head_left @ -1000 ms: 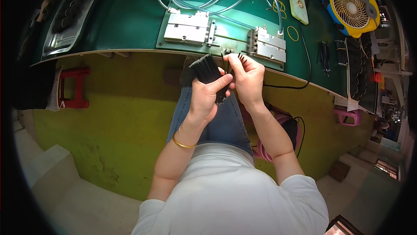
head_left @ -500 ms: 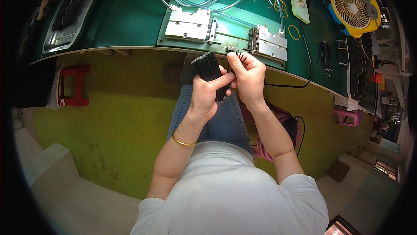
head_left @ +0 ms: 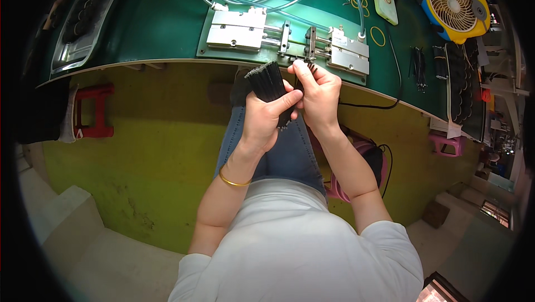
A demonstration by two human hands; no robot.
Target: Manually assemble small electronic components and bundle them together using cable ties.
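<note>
My left hand (head_left: 261,121) is closed around a thick bundle of thin black wire-like lengths (head_left: 266,80), tilted with its pale cut ends up. Close beside it, my right hand (head_left: 322,93) pinches a few similar thin black lengths (head_left: 312,68) between thumb and fingers, at the front edge of a bench fixture. That fixture has a left silver pneumatic cylinder (head_left: 236,30) and a right silver pneumatic cylinder (head_left: 350,56) on a green base plate. Their rods carry a left end block (head_left: 285,36) and a dark right end block (head_left: 310,43), with a narrow gap between them. My right fingertips partly hide the lengths' tips.
Clear air hoses (head_left: 245,2) loop behind the fixture. On the green bench (head_left: 150,17) lie a phone (head_left: 384,0), a rubber band (head_left: 378,36), loose black lengths (head_left: 417,69) and a yellow fan (head_left: 452,7). A metal tray (head_left: 72,59) is at left; a red stool (head_left: 100,111) stands below.
The fixture's two end blocks have moved inward on their rods, toward each other. My right fingertips have shifted slightly up and left; my left hand keeps its bundle.
</note>
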